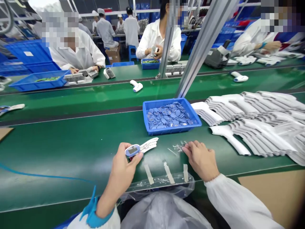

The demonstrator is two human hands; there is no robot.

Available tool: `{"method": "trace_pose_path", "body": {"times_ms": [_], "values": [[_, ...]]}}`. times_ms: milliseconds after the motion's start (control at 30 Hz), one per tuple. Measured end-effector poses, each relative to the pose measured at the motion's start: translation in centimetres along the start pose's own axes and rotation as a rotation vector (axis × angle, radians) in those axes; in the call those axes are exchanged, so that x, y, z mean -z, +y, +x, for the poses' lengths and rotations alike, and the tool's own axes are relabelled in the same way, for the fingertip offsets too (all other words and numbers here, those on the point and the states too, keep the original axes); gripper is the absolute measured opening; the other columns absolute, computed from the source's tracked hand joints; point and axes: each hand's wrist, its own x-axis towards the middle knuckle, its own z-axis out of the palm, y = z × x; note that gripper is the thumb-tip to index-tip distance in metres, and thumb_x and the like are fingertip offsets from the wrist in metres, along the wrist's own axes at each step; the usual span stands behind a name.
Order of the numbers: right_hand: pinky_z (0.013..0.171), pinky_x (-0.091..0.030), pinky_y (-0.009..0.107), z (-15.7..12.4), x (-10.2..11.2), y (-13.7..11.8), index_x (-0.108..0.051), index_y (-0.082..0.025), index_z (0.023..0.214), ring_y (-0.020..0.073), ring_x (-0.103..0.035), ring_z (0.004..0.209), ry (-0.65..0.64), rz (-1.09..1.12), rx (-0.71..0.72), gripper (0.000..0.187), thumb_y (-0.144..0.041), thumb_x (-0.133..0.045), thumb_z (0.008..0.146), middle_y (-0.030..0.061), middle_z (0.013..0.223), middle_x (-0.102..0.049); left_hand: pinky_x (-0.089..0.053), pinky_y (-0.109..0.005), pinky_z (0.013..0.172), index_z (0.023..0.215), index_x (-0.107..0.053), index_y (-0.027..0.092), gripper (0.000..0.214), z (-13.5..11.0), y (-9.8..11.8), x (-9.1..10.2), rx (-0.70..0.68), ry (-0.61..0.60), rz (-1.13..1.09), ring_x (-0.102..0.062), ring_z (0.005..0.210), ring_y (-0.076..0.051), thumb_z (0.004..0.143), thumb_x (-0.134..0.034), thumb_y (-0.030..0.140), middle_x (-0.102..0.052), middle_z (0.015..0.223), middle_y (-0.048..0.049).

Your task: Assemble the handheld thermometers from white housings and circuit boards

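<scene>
the left hand grips a white thermometer at lower center; the right hand pinches a clear film scrap. a loose grip could drop the thermometer onto the green conveyor belt.

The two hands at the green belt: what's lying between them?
In the head view, a thin clear plastic scrap lies on the green belt between the left hand and right hand; three tape strips sit slightly nearer the person.

Left hand closed in a firm grip, wrist angled upward; right hand palm down, fingertips pinched together, to the left hand's right.
</scene>
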Motion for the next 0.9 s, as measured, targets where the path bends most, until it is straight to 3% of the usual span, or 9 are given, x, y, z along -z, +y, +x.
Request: {"method": "trace_pose_path", "body": {"times_ms": [100,200,267,433,533,633,767,833,900], "values": [[0.058,-0.040,0.033,-0.8,-1.4,3.6,-0.060,-0.019,0.089,0.0232,-0.060,0.074,0.046,0.061,-0.065,0.053,-0.065,-0.036,0.098,0.0108,0.087,-0.062,-0.040,-0.025,0.058,0.102,-0.058,0.018,0.040,-0.4,-0.5,0.9,0.111,-0.045,-0.150,-0.055,0.066,-0.016,0.083,-0.070,0.051,-0.067,0.080,-0.0029],[0.056,-0.043,0.035,-1.2,-0.7,5.0,-0.064,-0.019,0.084,0.0232,-0.061,0.067,0.039,0.135,-0.139,0.053,-0.066,-0.041,0.096,0.0105,0.083,-0.065,-0.043,-0.026,0.062,0.108,-0.060,0.016,0.048,-0.7,-1.0,1.1,0.186,-0.011,-0.177,-0.060,0.075,-0.019,0.081,-0.073,0.053,-0.071,0.087,-0.0068],[0.057,-0.046,0.035,-1.2,-0.1,4.5,-0.064,-0.021,0.077,0.0213,-0.061,0.061,0.012,0.165,-0.143,0.049,-0.061,-0.045,0.096,0.0069,0.076,-0.067,-0.046,-0.028,0.068,0.110,-0.061,0.016,0.052,-0.8,-1.2,0.9,0.198,0.010,-0.198,-0.063,0.084,-0.021,0.080,-0.073,0.055,-0.071,0.093,-0.0083],[0.074,-0.055,0.032,-0.4,-0.9,0.5,-0.068,-0.020,0.093,0.0187,-0.068,0.077,-0.030,0.317,-0.041,0.023,-0.032,-0.049,0.099,0.0057,0.087,-0.072,-0.050,-0.026,0.071,0.119,-0.061,0.019,0.069,-0.8,-0.7,0.2,0.278,0.015,-0.352,-0.066,0.095,-0.024,0.069,-0.081,0.061,-0.072,0.105,-0.0080],[0.078,-0.055,0.031,0.4,-0.6,0.9,-0.069,-0.023,0.095,0.0190,-0.067,0.087,-0.032,0.253,-0.010,0.018,-0.030,-0.053,0.095,0.0058,0.098,-0.071,-0.055,-0.028,0.073,0.126,-0.060,0.024,0.080,-0.9,-0.5,0.5,0.375,0.008,-0.390,-0.068,0.097,-0.026,0.061,-0.086,0.063,-0.072,0.112,-0.0067],[0.086,-0.053,0.038,1.5,1.3,5.6,-0.068,-0.021,0.105,0.0228,-0.064,0.095,0.068,0.106,-0.141,0.025,-0.039,-0.054,0.095,0.0102,0.111,-0.068,-0.059,-0.032,0.081,0.124,-0.064,0.026,0.079,-1.0,-0.9,1.3,0.434,-0.062,-0.354,-0.067,0.104,-0.030,0.059,-0.086,0.065,-0.073,0.115,-0.0057],[0.083,-0.047,0.059,2.3,2.5,13.8,-0.067,-0.011,0.109,0.0393,-0.058,0.104,0.164,-0.166,-0.419,0.045,-0.049,-0.049,0.093,0.0256,0.116,-0.062,-0.060,-0.036,0.081,0.115,-0.069,0.027,0.069,-0.9,-1.1,1.2,0.452,-0.156,-0.371,-0.067,0.105,-0.033,0.059,-0.086,0.063,-0.073,0.114,-0.0064],[0.077,-0.048,0.055,1.9,2.0,16.3,-0.069,-0.012,0.103,0.0391,-0.059,0.098,0.119,-0.221,-0.458,0.049,-0.056,-0.052,0.091,0.0246,0.106,-0.065,-0.059,-0.035,0.080,0.111,-0.071,0.025,0.061,-0.7,-0.6,0.3,0.370,-0.189,-0.361,-0.068,0.103,-0.033,0.063,-0.085,0.060,-0.073,0.111,-0.0073],[0.071,-0.048,0.048,1.1,1.6,16.9,-0.070,-0.014,0.094,0.0349,-0.061,0.088,0.071,-0.219,-0.437,0.050,-0.061,-0.051,0.089,0.0202,0.093,-0.066,-0.057,-0.032,0.080,0.108,-0.072,0.022,0.054,-0.6,-0.1,-0.7,0.267,-0.206,-0.335,-0.069,0.099,-0.030,0.068,-0.083,0.058,-0.073,0.106,-0.0077]]}}
